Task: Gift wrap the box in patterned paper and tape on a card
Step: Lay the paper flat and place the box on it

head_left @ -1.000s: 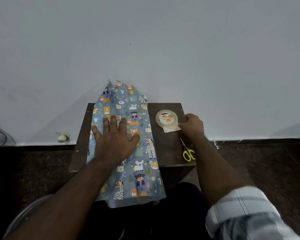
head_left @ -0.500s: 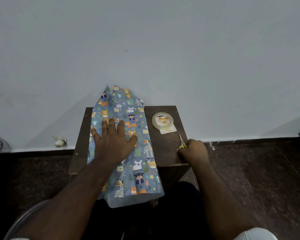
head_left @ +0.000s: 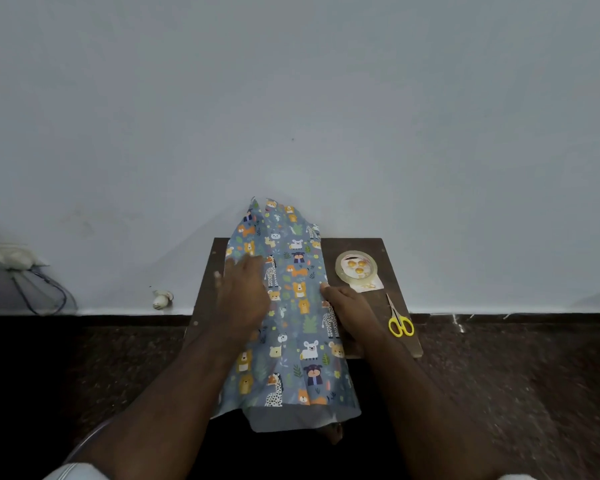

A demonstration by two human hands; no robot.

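A long sheet of blue-grey patterned paper (head_left: 293, 313), printed with cartoon animals and leaves, lies down the middle of the frame over a small dark brown wooden worktop (head_left: 392, 268). Its far end curls up against the pale wall and its near end hangs past the worktop's front edge, showing a plain underside fold. The left hand (head_left: 241, 299) lies on the paper's left side, motion-blurred, its grip apparently wide with fingers stretched out. The right hand (head_left: 350, 308) rests at the paper's right edge with fingers extended; whether it pinches the edge cannot be told. To the right of the paper sits a round roll of clear glossy tape (head_left: 356, 267) on a small pale card (head_left: 369, 286). Yellow-handled scissors (head_left: 398, 318) lie below these, near the worktop's right edge. The box is hidden.
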